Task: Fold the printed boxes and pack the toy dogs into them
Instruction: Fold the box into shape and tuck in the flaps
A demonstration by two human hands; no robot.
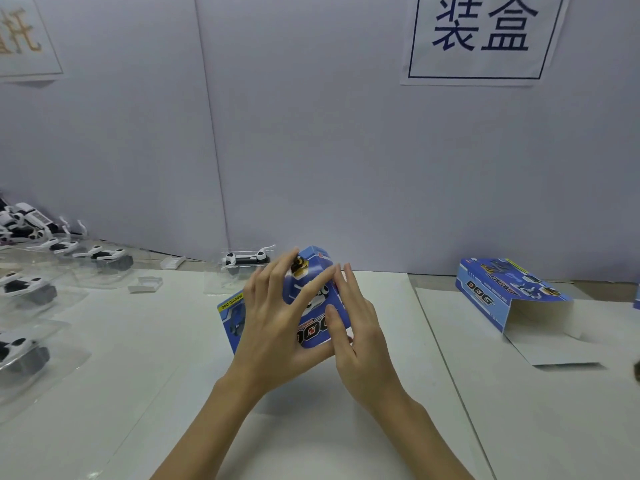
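Observation:
A blue printed box [313, 306] with a dog picture and "DOG" lettering is held above the middle of the white table [138, 375]. My left hand [273, 327] grips its left side, fingers spread over the front. On the box's right side lies my right hand [360, 334], its fingers pressed flat on it. A white and black toy dog [247, 259] in a clear blister tray stands just behind the box by the wall. Another blue printed box [509, 292] lies half folded at the right, one white flap open.
Several toy dogs in clear blister trays [31, 292] line the left edge of the table. Two small white inserts [145, 284] lie near the wall. A pale wall with a paper sign [481, 36] closes off the back.

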